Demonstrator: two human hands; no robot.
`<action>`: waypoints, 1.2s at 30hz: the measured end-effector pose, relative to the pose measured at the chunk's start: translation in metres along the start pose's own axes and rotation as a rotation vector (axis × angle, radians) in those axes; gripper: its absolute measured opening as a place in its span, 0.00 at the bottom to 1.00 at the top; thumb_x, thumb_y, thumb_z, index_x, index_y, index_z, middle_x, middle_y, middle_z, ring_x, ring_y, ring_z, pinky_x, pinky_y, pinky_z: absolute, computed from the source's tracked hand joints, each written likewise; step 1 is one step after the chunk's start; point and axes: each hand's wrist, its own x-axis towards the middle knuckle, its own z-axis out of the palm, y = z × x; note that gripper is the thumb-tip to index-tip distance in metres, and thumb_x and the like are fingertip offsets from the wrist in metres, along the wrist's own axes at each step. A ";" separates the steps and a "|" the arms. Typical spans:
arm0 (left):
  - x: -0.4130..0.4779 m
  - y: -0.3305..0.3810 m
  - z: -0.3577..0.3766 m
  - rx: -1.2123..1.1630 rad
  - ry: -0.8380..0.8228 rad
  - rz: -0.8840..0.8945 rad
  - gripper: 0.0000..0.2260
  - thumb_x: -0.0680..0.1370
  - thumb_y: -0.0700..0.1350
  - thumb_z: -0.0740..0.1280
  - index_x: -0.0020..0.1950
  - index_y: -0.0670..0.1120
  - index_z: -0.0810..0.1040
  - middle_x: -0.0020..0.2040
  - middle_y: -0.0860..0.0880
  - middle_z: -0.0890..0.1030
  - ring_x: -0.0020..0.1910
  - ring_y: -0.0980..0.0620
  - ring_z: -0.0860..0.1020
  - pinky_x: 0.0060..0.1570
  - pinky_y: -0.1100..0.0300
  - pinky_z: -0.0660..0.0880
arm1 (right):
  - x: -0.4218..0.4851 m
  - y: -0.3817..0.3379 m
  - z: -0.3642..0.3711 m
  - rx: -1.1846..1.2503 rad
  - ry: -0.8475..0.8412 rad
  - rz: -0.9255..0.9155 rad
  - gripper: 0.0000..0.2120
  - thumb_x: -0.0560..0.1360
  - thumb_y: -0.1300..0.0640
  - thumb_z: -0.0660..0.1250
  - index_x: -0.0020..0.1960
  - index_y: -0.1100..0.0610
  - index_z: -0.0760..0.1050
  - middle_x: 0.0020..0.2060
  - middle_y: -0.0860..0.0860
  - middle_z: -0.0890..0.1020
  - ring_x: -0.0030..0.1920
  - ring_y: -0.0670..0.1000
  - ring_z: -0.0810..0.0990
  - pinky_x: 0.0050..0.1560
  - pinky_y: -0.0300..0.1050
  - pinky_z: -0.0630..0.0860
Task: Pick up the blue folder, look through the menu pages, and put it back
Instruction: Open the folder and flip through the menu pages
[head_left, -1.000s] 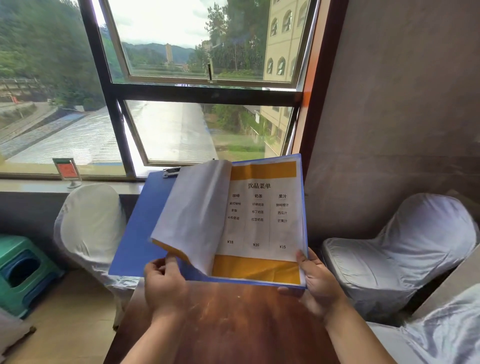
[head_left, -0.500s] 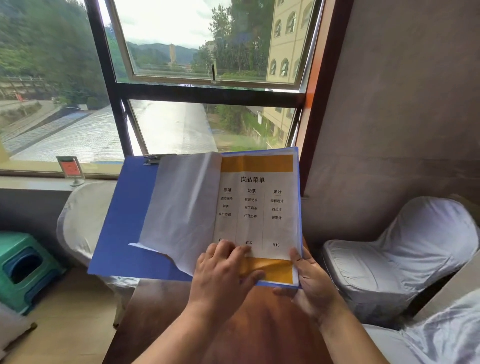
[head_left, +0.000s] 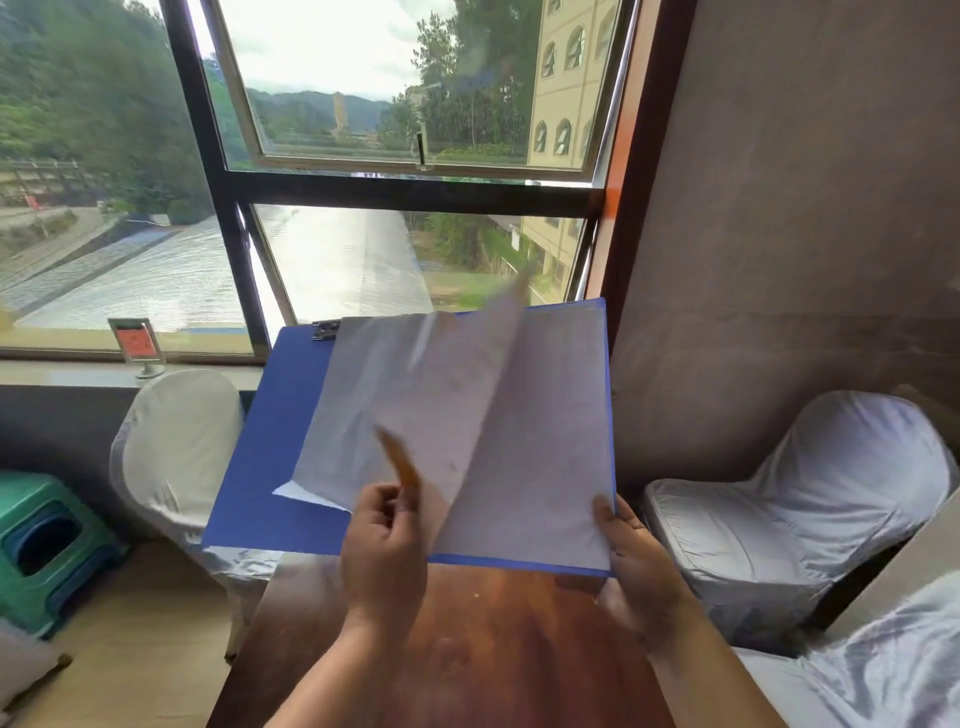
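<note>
The blue folder (head_left: 265, 467) is held open above the near end of a brown wooden table (head_left: 467, 649). Its left cover is bare blue, with a black clip (head_left: 325, 330) at the top. My left hand (head_left: 384, 540) pinches the bottom corner of a menu page (head_left: 467, 405) and lifts it; the page stands half turned and blurred, its white back facing me, an orange strip showing at the pinched edge. My right hand (head_left: 631, 556) grips the folder's lower right corner. A white sheet (head_left: 550, 467) lies on the right side underneath.
Two white-covered chairs stand nearby: one at the left behind the folder (head_left: 176, 447), one at the right by the wall (head_left: 810, 509). A green plastic stool (head_left: 41, 545) sits on the floor at far left. A small red sign (head_left: 136, 343) stands on the windowsill.
My left hand went from the folder's bottom edge to the drinks menu page, pinched its lower corner and lifted it leftward. The printed face is now turned away. My right hand kept its grip.
</note>
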 end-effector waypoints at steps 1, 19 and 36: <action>0.002 -0.002 -0.003 -0.089 0.038 -0.108 0.11 0.83 0.55 0.65 0.46 0.49 0.78 0.33 0.52 0.81 0.34 0.49 0.78 0.34 0.52 0.74 | 0.000 0.000 0.000 0.008 0.004 -0.001 0.15 0.79 0.47 0.67 0.59 0.51 0.86 0.53 0.57 0.90 0.43 0.61 0.89 0.29 0.53 0.84; -0.025 0.008 0.005 0.707 -0.167 0.880 0.11 0.75 0.57 0.72 0.51 0.52 0.82 0.48 0.51 0.80 0.47 0.45 0.79 0.48 0.48 0.78 | 0.002 0.004 0.009 0.075 -0.013 0.044 0.19 0.83 0.47 0.65 0.70 0.54 0.80 0.67 0.63 0.83 0.61 0.72 0.84 0.29 0.55 0.86; -0.021 0.002 0.017 0.791 -0.150 0.842 0.17 0.77 0.63 0.67 0.55 0.54 0.84 0.50 0.53 0.81 0.49 0.45 0.79 0.47 0.49 0.77 | -0.005 -0.005 0.016 0.108 -0.089 0.030 0.21 0.81 0.47 0.65 0.71 0.55 0.79 0.69 0.64 0.82 0.65 0.75 0.80 0.30 0.60 0.87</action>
